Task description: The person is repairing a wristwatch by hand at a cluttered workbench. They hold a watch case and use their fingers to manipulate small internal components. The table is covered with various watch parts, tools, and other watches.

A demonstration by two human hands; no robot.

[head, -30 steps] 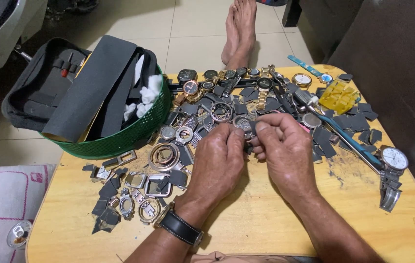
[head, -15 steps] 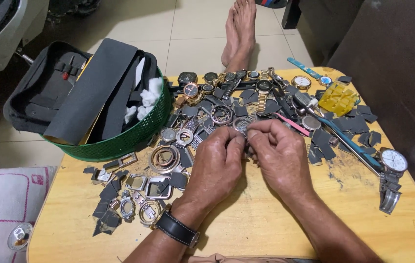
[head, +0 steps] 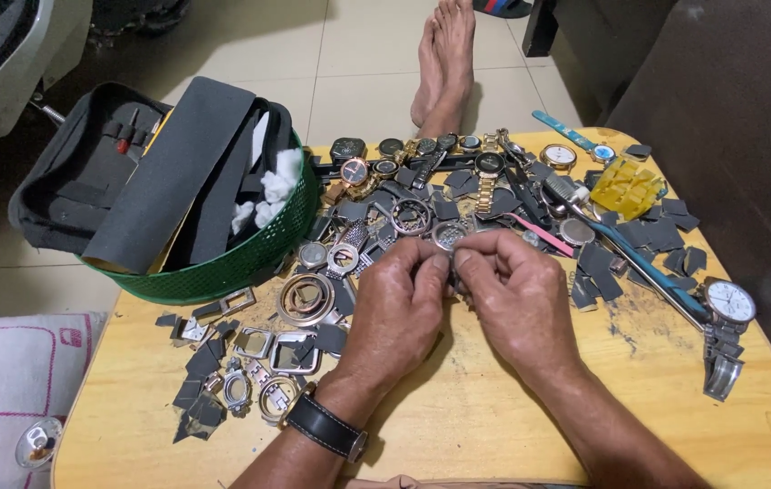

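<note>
Head view: left hand (head: 399,303) and right hand (head: 517,294) meet fingertip to fingertip mid-surface, both pinching a small metal watch part (head: 451,272). Part sits between the hands, equally near each; its long axis and pointing cannot be told, mostly hidden by fingers.

Bare tabletop (head: 458,426) below watch clutter (head: 458,195)

Both hands (head: 458,299) slightly nearer the body, fingertips tighter together on the small metal part (head: 451,264).
</note>
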